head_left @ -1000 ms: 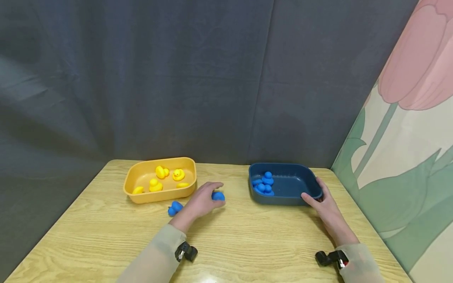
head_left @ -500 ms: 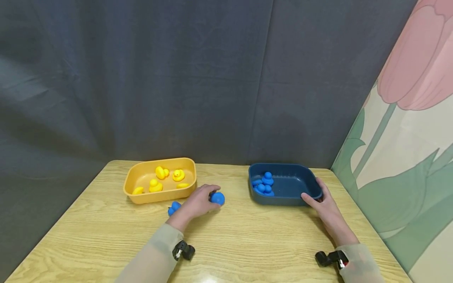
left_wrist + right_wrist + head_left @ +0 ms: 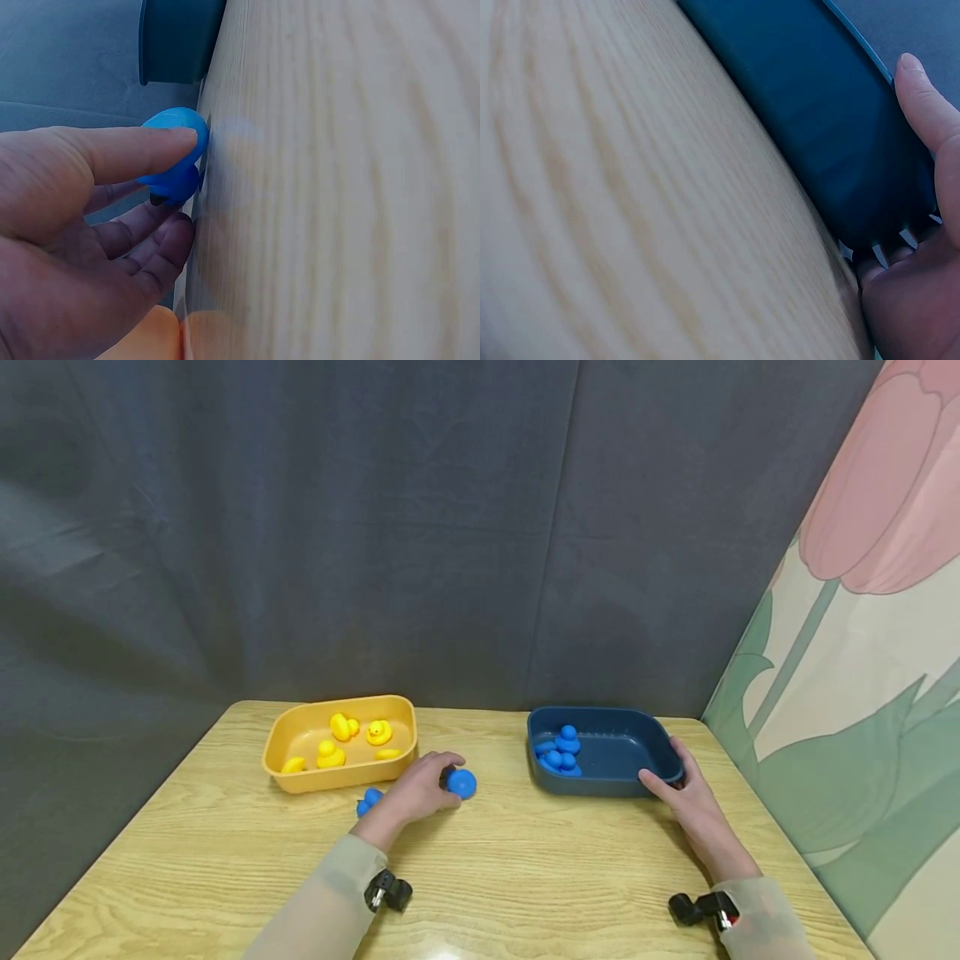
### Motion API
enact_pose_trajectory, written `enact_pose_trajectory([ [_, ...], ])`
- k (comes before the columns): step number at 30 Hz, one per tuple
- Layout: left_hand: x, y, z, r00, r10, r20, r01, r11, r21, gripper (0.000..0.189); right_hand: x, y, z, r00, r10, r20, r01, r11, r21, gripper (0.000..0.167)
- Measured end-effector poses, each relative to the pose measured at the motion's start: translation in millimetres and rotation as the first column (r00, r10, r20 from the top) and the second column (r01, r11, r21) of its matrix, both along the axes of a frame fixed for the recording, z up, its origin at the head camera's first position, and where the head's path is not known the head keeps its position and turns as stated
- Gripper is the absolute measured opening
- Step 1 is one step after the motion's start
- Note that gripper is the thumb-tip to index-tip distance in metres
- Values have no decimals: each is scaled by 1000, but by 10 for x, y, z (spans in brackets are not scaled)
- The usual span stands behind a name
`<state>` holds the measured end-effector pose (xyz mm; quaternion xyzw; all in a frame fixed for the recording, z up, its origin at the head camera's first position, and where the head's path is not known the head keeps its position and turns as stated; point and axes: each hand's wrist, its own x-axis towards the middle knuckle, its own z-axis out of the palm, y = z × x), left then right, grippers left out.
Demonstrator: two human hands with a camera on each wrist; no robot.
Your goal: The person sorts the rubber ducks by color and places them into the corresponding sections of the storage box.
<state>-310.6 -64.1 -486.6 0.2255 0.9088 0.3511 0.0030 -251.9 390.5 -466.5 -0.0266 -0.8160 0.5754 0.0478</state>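
Observation:
My left hand (image 3: 420,787) is at a blue rubber duck (image 3: 461,783) near the table's middle, thumb and fingers on either side of it. The duck lies tipped over, its round flat base facing the head camera. In the left wrist view the thumb lies across the blue duck (image 3: 177,124), and its small dark beak shows below. Another blue duck (image 3: 368,802) lies behind the left wrist, partly hidden. My right hand (image 3: 688,793) grips the right end of a dark blue tub (image 3: 592,785), thumb over the rim and fingers around the outer wall. Several blue ducks (image 3: 567,742) sit in its left end.
A yellow tub (image 3: 345,777) with several yellow ducks (image 3: 328,754) stands at the back left of the wooden table (image 3: 510,877). A dark grey curtain (image 3: 420,543) hangs behind the table. A flower-patterned panel (image 3: 847,718) borders the right side.
My left hand has drawn slightly left and its fingers have closed in on the blue duck, which has turned its base toward the head camera. The right hand and both tubs stay put.

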Motion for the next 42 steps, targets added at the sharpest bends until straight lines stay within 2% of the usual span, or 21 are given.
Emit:
enact_pose_trajectory([
  [4, 84, 14, 117, 1000, -3, -2, 3, 1000, 10, 52, 9, 1, 0, 1000, -3, 0, 3, 1000, 5, 104],
  [8, 201, 50, 282, 999, 5, 38, -6, 999, 48, 37, 19, 2, -3, 1000, -4, 0, 4, 1000, 1, 104],
  [11, 249, 80, 350, 998, 17, 58, -21, 997, 79, 30, 21, 4, -5, 1000, -4, -1, 4, 1000, -1, 104],
  [12, 224, 82, 317, 999, 8, 34, -11, 997, 79, 30, 19, 5, -6, 1000, -3, -2, 3, 1000, -3, 104],
  [15, 229, 111, 348, 1000, 2, -8, -2, 996, 88, 30, 17, 8, -12, 1000, -2, 0, 2, 1000, -7, 104],
  [16, 191, 113, 304, 999, -7, -38, 11, 996, 90, 31, 14, 11, -17, 1000, -2, 0, 2, 1000, -7, 104],
  [17, 190, 127, 316, 999, -11, -45, 15, 995, 99, 32, 15, 12, -17, 1000, -2, 1, 2, 1000, -7, 104],
  [22, 219, 245, 439, 1000, 10, -8, -8, 987, 162, 35, 3, 28, -18, 1000, -12, 4, 12, 1000, 5, 104],
  [23, 257, 287, 516, 1000, 23, 18, -25, 984, 176, 35, 3, 30, -15, 1000, -13, 6, 13, 1000, 4, 104],
  [28, 234, 457, 609, 999, 34, -15, -30, 976, 217, 38, -1, 37, -15, 1000, -11, 6, 11, 1000, 3, 105],
  [32, 197, 615, 636, 998, 35, -60, -19, 971, 237, 40, -4, 32, -12, 1000, -6, 0, 6, 1000, 5, 104],
  [37, 171, 817, 636, 995, 60, -75, -40, 970, 240, 42, 5, 8, -7, 1000, -5, -4, 6, 1000, 5, 105],
  [42, 193, 1010, 650, 994, 77, -73, -57, 969, 242, 45, 2, 2, -10, 1000, -4, -6, 4, 1000, 3, 105],
])
